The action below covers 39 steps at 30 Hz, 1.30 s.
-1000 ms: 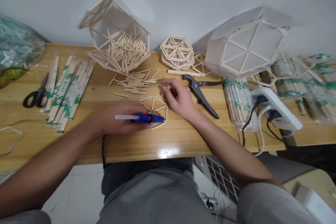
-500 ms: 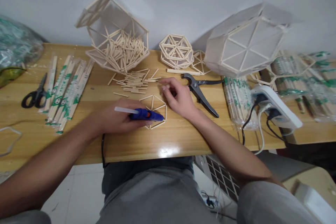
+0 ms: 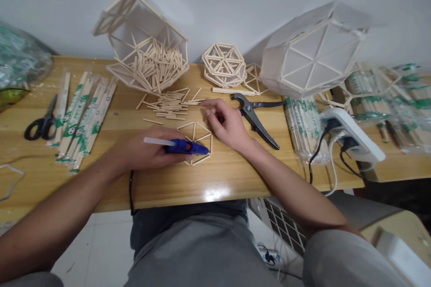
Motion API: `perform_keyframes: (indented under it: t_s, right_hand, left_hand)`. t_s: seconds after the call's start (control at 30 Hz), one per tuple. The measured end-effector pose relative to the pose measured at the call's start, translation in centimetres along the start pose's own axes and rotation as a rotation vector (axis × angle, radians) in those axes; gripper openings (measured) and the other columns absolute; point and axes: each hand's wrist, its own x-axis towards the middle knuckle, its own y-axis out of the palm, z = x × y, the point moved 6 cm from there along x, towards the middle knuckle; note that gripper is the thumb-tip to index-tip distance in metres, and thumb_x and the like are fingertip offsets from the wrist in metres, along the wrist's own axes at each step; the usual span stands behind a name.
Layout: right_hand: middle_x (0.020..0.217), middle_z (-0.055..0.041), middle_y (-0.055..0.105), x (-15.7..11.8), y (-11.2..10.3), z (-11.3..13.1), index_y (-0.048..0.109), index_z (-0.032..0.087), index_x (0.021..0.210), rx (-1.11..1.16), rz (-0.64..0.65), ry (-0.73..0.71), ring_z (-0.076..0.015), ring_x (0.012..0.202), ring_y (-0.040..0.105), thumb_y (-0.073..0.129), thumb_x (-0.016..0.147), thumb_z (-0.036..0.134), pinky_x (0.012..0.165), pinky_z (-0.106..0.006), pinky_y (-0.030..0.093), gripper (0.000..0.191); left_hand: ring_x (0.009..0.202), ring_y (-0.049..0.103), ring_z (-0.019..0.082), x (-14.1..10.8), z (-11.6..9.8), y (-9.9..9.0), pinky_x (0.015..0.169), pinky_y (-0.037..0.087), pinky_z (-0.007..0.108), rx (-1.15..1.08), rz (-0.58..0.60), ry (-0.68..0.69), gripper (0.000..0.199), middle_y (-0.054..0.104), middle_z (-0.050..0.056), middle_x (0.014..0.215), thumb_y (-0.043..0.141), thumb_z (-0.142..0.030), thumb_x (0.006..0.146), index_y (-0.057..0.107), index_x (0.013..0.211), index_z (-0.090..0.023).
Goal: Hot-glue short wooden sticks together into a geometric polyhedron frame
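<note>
My left hand (image 3: 151, 149) is wrapped round a blue glue gun (image 3: 188, 147) with a whitish glue stick poking out of its back end. The gun's tip is over the right side of a flat polygon frame of short wooden sticks (image 3: 211, 141), whose left part is hidden by the hand and gun. My right hand (image 3: 224, 121) rests just right of the frame, fingers curled and index finger pointing toward the right end of a pile of short sticks (image 3: 171, 106). Nothing shows in its fingers.
Behind are a stick-and-paper container (image 3: 151, 65) full of sticks, a small stick ball (image 3: 224, 65) and a large paper-covered form (image 3: 313, 56). Pliers (image 3: 257, 121), wrapped chopsticks (image 3: 305, 125) and a power strip (image 3: 353, 136) lie right; scissors (image 3: 42, 126) and more wrapped chopsticks (image 3: 85, 116) left.
The whole view has shifted slightly, with things on the table appearing a little further left. Both hands and the glue gun keep nearly the same places over and beside the frame.
</note>
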Motion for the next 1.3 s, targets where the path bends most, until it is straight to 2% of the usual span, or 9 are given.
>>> perform_keyframes:
  t_s: [0.2, 0.4, 0.57, 0.8, 0.9, 0.97, 1.0, 1.17, 1.3]
  right_hand:
    - [0.080, 0.0022, 0.072, 0.0, -0.1, 0.0, 0.070, 0.022, 0.125, 0.006, 0.004, 0.003, -0.0158, 0.068, 0.065, 0.054, 0.116, 0.036, 0.074, -0.031, 0.051, 0.023]
    - [0.081, 0.0008, 0.075, 0.0, -0.2, 0.2, 0.071, 0.022, 0.125, -0.006, 0.003, 0.008, -0.0169, 0.070, 0.068, 0.055, 0.115, 0.033, 0.075, -0.031, 0.052, 0.022]
    - [0.080, 0.0014, 0.074, 0.0, -0.1, 0.0, 0.071, 0.023, 0.125, -0.004, 0.007, 0.014, -0.0167, 0.068, 0.066, 0.054, 0.116, 0.035, 0.074, -0.032, 0.052, 0.023]
    - [0.081, 0.0016, 0.074, 0.0, -0.2, 0.0, 0.071, 0.022, 0.126, -0.013, 0.009, 0.007, -0.0163, 0.069, 0.066, 0.053, 0.117, 0.036, 0.075, -0.031, 0.052, 0.024]
    - [0.085, 0.0002, 0.076, 0.0, -0.3, 0.0, 0.071, 0.022, 0.126, -0.005, 0.005, -0.015, -0.0168, 0.072, 0.068, 0.050, 0.117, 0.035, 0.078, -0.031, 0.054, 0.026]
    - [0.087, -0.0003, 0.077, 0.1, -0.3, 0.0, 0.071, 0.023, 0.126, 0.003, 0.003, -0.025, -0.0171, 0.074, 0.069, 0.048, 0.118, 0.035, 0.081, -0.032, 0.055, 0.028]
    - [0.087, -0.0003, 0.077, 0.1, -0.3, -0.1, 0.071, 0.023, 0.126, 0.004, 0.002, -0.025, -0.0172, 0.075, 0.069, 0.047, 0.119, 0.036, 0.082, -0.032, 0.055, 0.028]
    - [0.087, -0.0006, 0.077, 0.1, -0.2, -0.2, 0.071, 0.022, 0.126, -0.003, -0.002, -0.012, -0.0173, 0.074, 0.068, 0.048, 0.119, 0.037, 0.082, -0.032, 0.056, 0.029]
    - [0.087, -0.0012, 0.077, 0.1, -0.2, -0.1, 0.071, 0.022, 0.125, -0.001, -0.004, -0.009, -0.0177, 0.075, 0.069, 0.048, 0.118, 0.035, 0.082, -0.033, 0.056, 0.028]
  left_hand:
    - [0.082, 0.069, 0.017, 0.1, -0.4, -0.1, 0.077, 0.048, 0.028, -0.021, -0.028, 0.011, 0.029, 0.077, 0.000, 0.089, 0.076, -0.049, 0.105, 0.074, 0.099, -0.021]
    - [0.075, 0.064, 0.016, 0.0, 0.3, -0.3, 0.074, 0.045, 0.029, 0.001, -0.028, -0.041, 0.032, 0.073, -0.001, 0.083, 0.070, -0.051, 0.108, 0.070, 0.094, -0.022]
    - [0.082, 0.067, 0.017, 0.2, 0.0, 0.0, 0.075, 0.047, 0.028, -0.005, -0.028, -0.012, 0.030, 0.076, 0.000, 0.088, 0.073, -0.049, 0.106, 0.072, 0.093, -0.022]
    - [0.076, 0.065, 0.018, -0.1, 0.6, -0.7, 0.070, 0.046, 0.027, -0.042, 0.016, -0.088, 0.034, 0.072, -0.001, 0.080, 0.072, -0.056, 0.106, 0.077, 0.103, -0.023]
    - [0.073, 0.063, 0.018, -0.6, 1.7, -1.9, 0.068, 0.045, 0.028, -0.067, -0.084, -0.167, 0.034, 0.069, -0.002, 0.076, 0.071, -0.057, 0.106, 0.078, 0.102, -0.024]
    - [0.075, 0.063, 0.019, -0.9, 2.2, -2.4, 0.070, 0.046, 0.028, -0.067, -0.161, -0.203, 0.034, 0.069, -0.002, 0.078, 0.071, -0.058, 0.106, 0.079, 0.109, -0.025]
    - [0.075, 0.064, 0.019, -0.9, 2.2, -2.3, 0.071, 0.046, 0.028, -0.064, -0.162, -0.206, 0.034, 0.070, -0.003, 0.078, 0.071, -0.057, 0.107, 0.080, 0.112, -0.025]
    - [0.073, 0.065, 0.017, -0.2, 0.5, -0.2, 0.069, 0.046, 0.028, -0.045, 0.007, -0.110, 0.033, 0.074, -0.001, 0.081, 0.070, -0.055, 0.108, 0.078, 0.106, -0.023]
    - [0.079, 0.069, 0.018, 0.3, -0.5, 0.5, 0.074, 0.047, 0.028, -0.052, 0.028, -0.057, 0.032, 0.078, 0.002, 0.089, 0.069, -0.053, 0.109, 0.077, 0.105, -0.023]
